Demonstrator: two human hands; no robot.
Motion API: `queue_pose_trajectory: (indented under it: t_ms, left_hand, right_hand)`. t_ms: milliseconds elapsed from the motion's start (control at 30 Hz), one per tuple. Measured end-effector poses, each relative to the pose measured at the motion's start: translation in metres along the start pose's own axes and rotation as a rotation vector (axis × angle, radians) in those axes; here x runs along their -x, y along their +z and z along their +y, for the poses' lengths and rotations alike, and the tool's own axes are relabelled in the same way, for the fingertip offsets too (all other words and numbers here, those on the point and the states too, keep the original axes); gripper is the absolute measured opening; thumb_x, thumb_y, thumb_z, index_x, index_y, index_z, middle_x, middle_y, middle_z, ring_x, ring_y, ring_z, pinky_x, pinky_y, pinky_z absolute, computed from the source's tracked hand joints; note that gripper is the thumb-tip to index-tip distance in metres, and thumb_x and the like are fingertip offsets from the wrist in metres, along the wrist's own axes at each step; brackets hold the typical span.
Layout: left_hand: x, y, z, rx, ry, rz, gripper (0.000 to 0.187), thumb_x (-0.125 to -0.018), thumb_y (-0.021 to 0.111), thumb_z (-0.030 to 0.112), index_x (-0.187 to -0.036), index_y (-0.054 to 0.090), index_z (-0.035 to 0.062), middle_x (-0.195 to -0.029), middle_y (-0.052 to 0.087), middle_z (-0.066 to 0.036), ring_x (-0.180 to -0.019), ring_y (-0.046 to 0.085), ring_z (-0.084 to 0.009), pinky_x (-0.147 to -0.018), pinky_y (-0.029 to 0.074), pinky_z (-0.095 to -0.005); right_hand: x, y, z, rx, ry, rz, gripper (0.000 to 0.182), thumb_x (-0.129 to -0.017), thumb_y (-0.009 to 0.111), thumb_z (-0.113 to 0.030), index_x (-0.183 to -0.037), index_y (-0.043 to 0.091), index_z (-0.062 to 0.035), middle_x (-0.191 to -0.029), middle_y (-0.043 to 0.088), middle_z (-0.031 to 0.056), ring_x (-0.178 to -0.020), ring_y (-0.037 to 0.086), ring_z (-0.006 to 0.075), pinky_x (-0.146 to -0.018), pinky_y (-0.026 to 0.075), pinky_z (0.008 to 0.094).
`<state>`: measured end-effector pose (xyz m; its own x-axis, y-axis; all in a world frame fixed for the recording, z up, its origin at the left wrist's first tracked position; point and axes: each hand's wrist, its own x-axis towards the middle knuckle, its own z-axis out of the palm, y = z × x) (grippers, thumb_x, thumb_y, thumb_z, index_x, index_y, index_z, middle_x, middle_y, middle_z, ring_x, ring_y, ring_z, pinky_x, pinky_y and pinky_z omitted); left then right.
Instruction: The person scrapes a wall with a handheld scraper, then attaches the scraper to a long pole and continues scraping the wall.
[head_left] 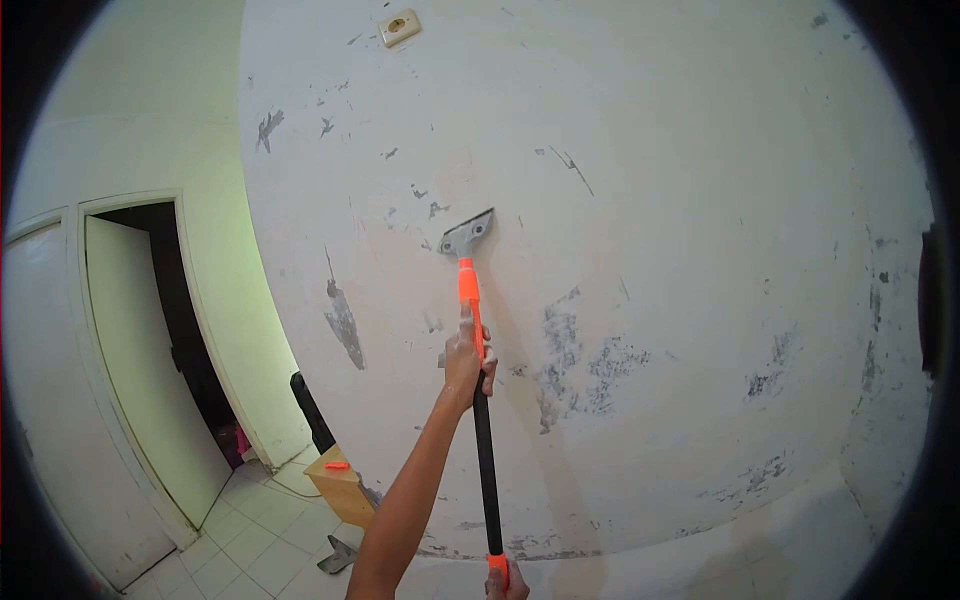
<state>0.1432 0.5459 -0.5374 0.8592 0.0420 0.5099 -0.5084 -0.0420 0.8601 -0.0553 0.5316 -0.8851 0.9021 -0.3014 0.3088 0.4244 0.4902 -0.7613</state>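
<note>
A long scraper [487,460] with a black shaft and orange grips leans up toward the white wall [680,220]. Its grey head [467,234] is at the wall surface, tilted with the right end higher. My left hand [468,355] is wrapped round the upper orange grip, just below the head. Low in the view, my right hand [507,583] holds the orange end of the shaft, partly cut off by the frame edge. Grey patches of bare wall show around the head and to its lower right.
A socket [399,27] is high on the wall. At lower left, a wooden box [343,487] bears a small orange item [337,465], with a grey piece [338,555] on the tiled floor [250,545]. A door [150,360] stands ajar at the left.
</note>
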Motion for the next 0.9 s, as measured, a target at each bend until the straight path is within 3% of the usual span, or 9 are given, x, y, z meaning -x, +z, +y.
queue_pose_trajectory:
  t_ms: [200, 300, 433, 633, 900]
  left_hand:
    - [-0.037, 0.005, 0.038, -0.054, 0.079, 0.031, 0.066, -0.095, 0.033, 0.074, -0.090, 0.044, 0.0087, -0.046, 0.038, 0.000, -0.026, 0.036, -0.0154, -0.024, 0.033, -0.0306]
    - [-0.024, 0.001, 0.022, -0.041, 0.114, -0.010, 0.066, -0.095, 0.035, 0.074, -0.090, 0.044, 0.0088, -0.046, 0.038, 0.000, -0.026, 0.036, -0.0154, -0.024, 0.032, -0.0304]
    - [-0.011, 0.003, 0.015, -0.029, 0.011, 0.019, 0.067, -0.093, 0.038, 0.076, -0.090, 0.044, 0.0086, -0.046, 0.039, -0.001, -0.026, 0.036, -0.0153, -0.024, 0.031, -0.0305]
    - [-0.039, 0.006, 0.056, -0.040, 0.052, 0.041, 0.067, -0.094, 0.035, 0.074, -0.091, 0.044, 0.0081, -0.047, 0.038, 0.000, -0.026, 0.036, -0.0150, -0.025, 0.030, -0.0302]
    - [-0.024, 0.007, 0.041, -0.058, -0.007, 0.040, 0.068, -0.092, 0.037, 0.077, -0.091, 0.043, 0.0089, -0.046, 0.037, 0.000, -0.026, 0.036, -0.0155, -0.024, 0.032, -0.0302]
  right_hand:
    - [-0.045, 0.021, -0.019, 0.013, -0.153, -0.004, 0.034, -0.105, 0.052, -0.034, -0.110, 0.068, -0.0046, -0.066, 0.042, -0.0069, -0.058, 0.036, 0.0052, -0.051, 0.034, 0.0255]
    - [-0.031, 0.010, -0.009, 0.011, -0.065, -0.014, 0.035, -0.105, 0.052, -0.035, -0.110, 0.068, -0.0038, -0.067, 0.042, -0.0070, -0.058, 0.036, 0.0050, -0.051, 0.034, 0.0250]
    - [-0.016, 0.009, -0.005, -0.004, -0.055, 0.011, 0.036, -0.105, 0.052, -0.036, -0.110, 0.067, -0.0041, -0.067, 0.041, -0.0078, -0.058, 0.036, 0.0045, -0.051, 0.033, 0.0249]
    - [-0.046, 0.029, -0.035, -0.093, -0.060, -0.051, 0.033, -0.105, 0.052, -0.036, -0.100, 0.065, -0.0057, -0.067, 0.040, -0.0080, -0.060, 0.036, 0.0048, -0.051, 0.032, 0.0251]
    - [-0.025, 0.022, -0.040, -0.049, -0.066, -0.007, 0.035, -0.104, 0.052, -0.037, -0.104, 0.066, -0.0047, -0.067, 0.042, -0.0069, -0.057, 0.037, 0.0048, -0.051, 0.033, 0.0248]
